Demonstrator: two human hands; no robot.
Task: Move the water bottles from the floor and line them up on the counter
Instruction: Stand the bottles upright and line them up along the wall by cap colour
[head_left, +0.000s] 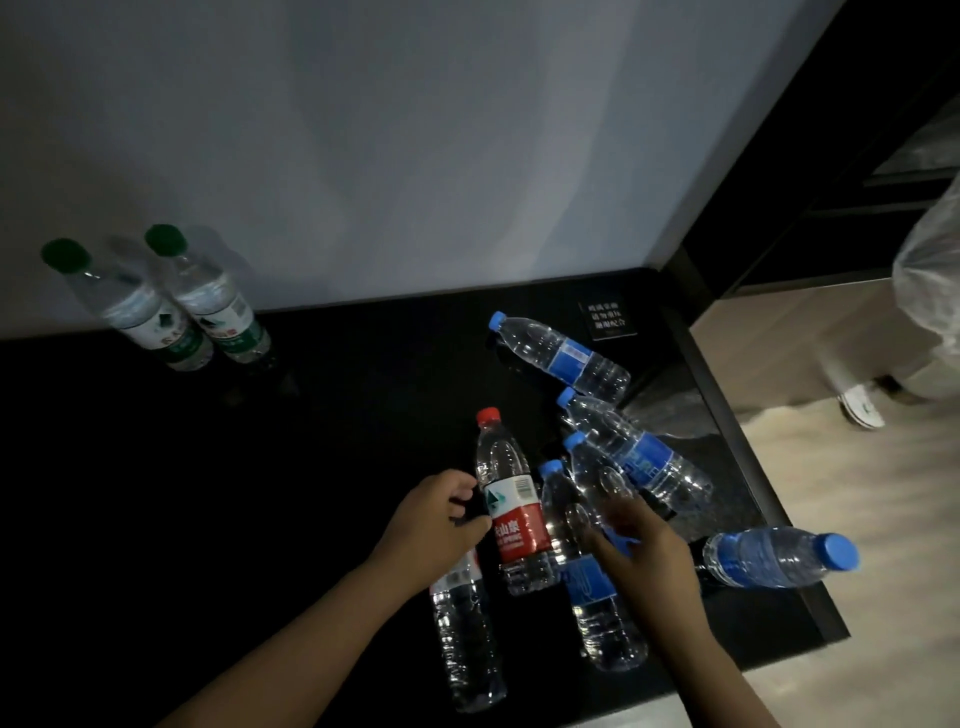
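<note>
Black bench (208, 493) against pale wall. Far left: two green-capped bottles (218, 312), upright, side by side. Centre: red-capped bottle (511, 514), left hand (431, 525) fingers curled round its label; further clear bottle (467, 639) just beside, top hidden under that wrist. Right: cluster of blue-capped bottles (649, 462); right hand (649, 556), blurred, fingers grasping one blue-labelled bottle (597, 478). Small black sign (608, 321) at back corner.

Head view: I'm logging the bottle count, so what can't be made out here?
Sign, head view: lettering too small.
Nearest bottle: cap hidden by left hand.
Right hand: blurred, grip unclear.
Person: cut off by right edge.
</note>
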